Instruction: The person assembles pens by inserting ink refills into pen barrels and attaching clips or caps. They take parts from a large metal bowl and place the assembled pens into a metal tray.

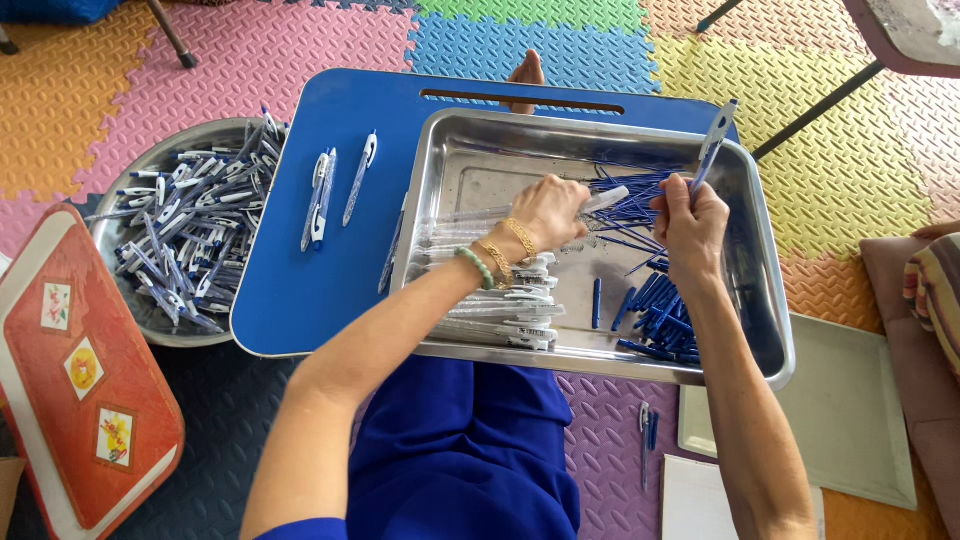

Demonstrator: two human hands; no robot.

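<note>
My left hand (548, 212) hovers over a steel tray (762, 330) and pinches a clear pen barrel (606, 198). My right hand (690, 222) is closed around a pen (714, 142) held upright, its clip end pointing up. Inside the tray lie clear pen barrels (500, 305) at the left, thin blue refills (630, 212) at the back and blue caps (660, 310) at the right. The tray rests on a blue lap desk (300, 290). Beaded and gold bracelets circle my left wrist.
Three finished pens (325, 195) lie on the blue desk. A round metal bowl (130, 180) full of finished pens sits at the left. A red tray (60, 400) lies lower left, a white tray (850, 410) lower right, a pen (645, 430) on the foam mats.
</note>
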